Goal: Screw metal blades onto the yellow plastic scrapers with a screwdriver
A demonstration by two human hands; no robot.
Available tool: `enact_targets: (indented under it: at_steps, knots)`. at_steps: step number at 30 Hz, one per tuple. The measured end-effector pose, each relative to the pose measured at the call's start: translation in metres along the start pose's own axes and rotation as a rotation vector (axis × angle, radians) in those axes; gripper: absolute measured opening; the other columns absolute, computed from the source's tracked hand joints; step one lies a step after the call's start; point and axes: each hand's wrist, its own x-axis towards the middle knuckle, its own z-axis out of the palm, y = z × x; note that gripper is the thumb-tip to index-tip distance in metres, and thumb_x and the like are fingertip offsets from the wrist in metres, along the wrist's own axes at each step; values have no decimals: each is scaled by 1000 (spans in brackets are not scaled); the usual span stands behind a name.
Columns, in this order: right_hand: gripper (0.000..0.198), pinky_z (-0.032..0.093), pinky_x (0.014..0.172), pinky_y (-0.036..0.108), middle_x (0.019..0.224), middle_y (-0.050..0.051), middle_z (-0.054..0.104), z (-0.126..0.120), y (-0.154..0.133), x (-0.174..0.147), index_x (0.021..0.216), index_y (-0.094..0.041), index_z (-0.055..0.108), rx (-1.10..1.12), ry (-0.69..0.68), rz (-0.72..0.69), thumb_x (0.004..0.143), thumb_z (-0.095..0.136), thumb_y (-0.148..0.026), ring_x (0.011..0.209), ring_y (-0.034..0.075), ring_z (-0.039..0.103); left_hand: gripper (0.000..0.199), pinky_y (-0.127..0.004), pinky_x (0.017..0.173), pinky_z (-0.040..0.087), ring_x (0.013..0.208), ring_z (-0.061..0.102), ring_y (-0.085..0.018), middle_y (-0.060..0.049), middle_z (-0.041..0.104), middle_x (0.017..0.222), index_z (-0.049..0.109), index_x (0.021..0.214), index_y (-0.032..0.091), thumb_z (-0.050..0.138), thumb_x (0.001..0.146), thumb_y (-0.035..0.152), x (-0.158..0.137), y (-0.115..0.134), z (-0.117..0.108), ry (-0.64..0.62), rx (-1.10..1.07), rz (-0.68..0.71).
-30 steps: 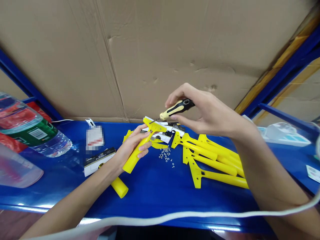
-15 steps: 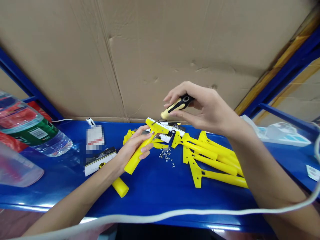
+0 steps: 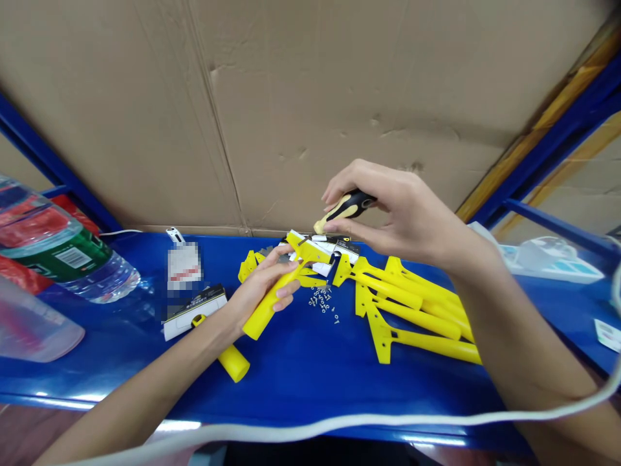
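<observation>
Yellow T-shaped handle [image 3: 268, 303], tilted, black-and-cream screwdriver [image 3: 347, 206], slanting toward its head

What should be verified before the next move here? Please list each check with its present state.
1. Left hand gripping the yellow plastic T-shaped tool: ok.
2. Right hand holding the black-and-cream-handled screwdriver: ok.
3. Screwdriver tip properly seated in a screw: cannot tell, too small.
4. Small shiny metal fasteners contained: not ok, scattered loose on the blue glossy table.
5. White flexible cable clear of both hands: ok, it crosses the foreground.
</observation>
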Motion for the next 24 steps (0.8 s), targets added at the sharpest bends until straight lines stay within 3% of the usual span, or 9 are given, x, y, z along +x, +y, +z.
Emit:
enact_targets:
  at_steps: [3,8,14,18,24]
  knots:
    - [17,61,92,48,128,8,74,-2,-4,0,110,-29,73,52,-22,-29,95,77,-36,111,31,70,39,-15,32,34,42,46,-2,-5,72,111,52,123,25,76,94,16,0,0,1,10,15,1]
    - [8,58,86,43,107,5,76,-2,-6,0,107,-27,73,11,-22,-21,100,72,-32,94,26,71,38,-14,32,34,42,46,-1,-3,71,107,51,121,25,76,93,16,0,1,-1,14,15,17]
    - [12,58,87,43,118,7,76,-1,-6,1,106,-27,73,59,-45,-53,95,77,-30,102,28,71,39,-14,33,36,44,48,-1,-3,71,113,50,123,27,76,95,19,1,-1,-7,-24,13,5]
    - [8,56,84,42,106,5,76,-1,-5,1,105,-27,73,-21,-17,-20,98,74,-31,92,26,71,38,-14,33,36,44,47,-1,-1,70,110,52,122,26,77,95,19,0,0,-6,-14,18,13]
    - [20,57,90,44,123,9,74,-2,-4,0,115,-26,72,6,-31,-52,96,76,-33,107,29,71,41,-13,34,36,44,47,0,-4,71,120,51,124,26,77,94,17,-1,1,-5,-10,2,14]
